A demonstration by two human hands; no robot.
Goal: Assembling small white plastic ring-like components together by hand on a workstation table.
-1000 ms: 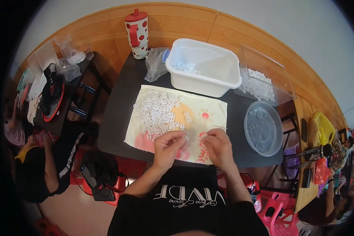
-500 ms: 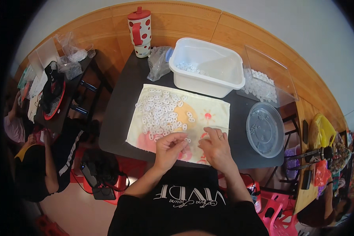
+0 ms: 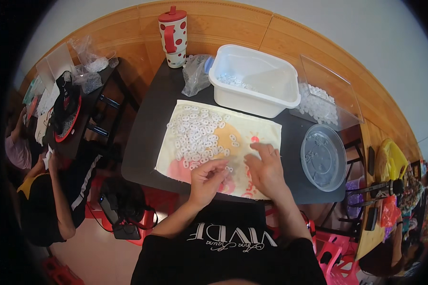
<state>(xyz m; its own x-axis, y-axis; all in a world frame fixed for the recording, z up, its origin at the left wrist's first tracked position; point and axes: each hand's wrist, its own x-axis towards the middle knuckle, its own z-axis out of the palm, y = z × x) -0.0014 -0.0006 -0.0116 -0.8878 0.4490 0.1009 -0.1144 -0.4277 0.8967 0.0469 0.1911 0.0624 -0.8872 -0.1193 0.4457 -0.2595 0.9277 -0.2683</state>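
Observation:
My left hand (image 3: 207, 183) pinches a small white oval piece with two holes (image 3: 229, 169) between thumb and forefinger, over the near part of a cream cloth (image 3: 266, 130). To its right, my right hand (image 3: 267, 172) is held over the cloth with fingers apart and stretched forward; I see nothing in it. A heap of the same white two-hole pieces (image 3: 195, 130) covers the cloth's left half. A few loose ones (image 3: 233, 140) lie between the heap and my right hand.
A white tub (image 3: 254, 99) holding small pieces stands behind the cloth, beside a plastic bag (image 3: 196, 76) and a spotted tumbler (image 3: 173, 38). At right are a round clear lid or tray (image 3: 323, 178) and a clear box with white pieces (image 3: 318, 107). Another person (image 3: 43, 204) sits at left.
My right hand has moved forward, away from the left, and its fingers have spread. My left hand keeps its pinch on the white piece. The whole view has shifted slightly.

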